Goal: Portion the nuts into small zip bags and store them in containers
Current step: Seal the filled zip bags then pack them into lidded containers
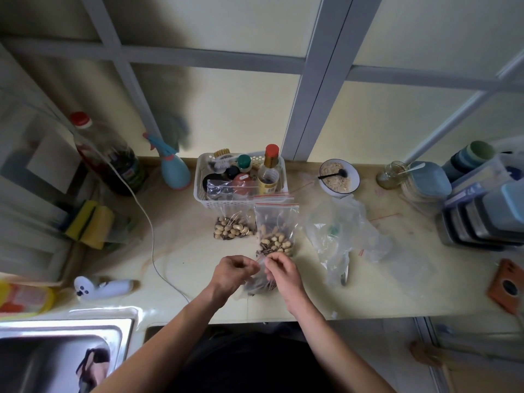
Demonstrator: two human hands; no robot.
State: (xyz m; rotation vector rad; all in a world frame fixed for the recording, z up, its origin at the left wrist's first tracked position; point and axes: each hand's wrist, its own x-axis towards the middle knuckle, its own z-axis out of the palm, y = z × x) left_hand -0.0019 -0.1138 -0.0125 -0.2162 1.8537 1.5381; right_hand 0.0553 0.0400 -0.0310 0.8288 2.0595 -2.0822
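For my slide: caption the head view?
Both hands pinch a small zip bag above the counter.

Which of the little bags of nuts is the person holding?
The bag nearest the counter's front edge, pinched at its top by both the left hand and right hand. The others lie untouched behind it.

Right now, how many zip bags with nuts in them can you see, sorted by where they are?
Held in the hands: 1, zip bag in hand
Lying on the counter: 2, left counter bag, right counter bag
In the white basket: 1, basket bag
Total: 4
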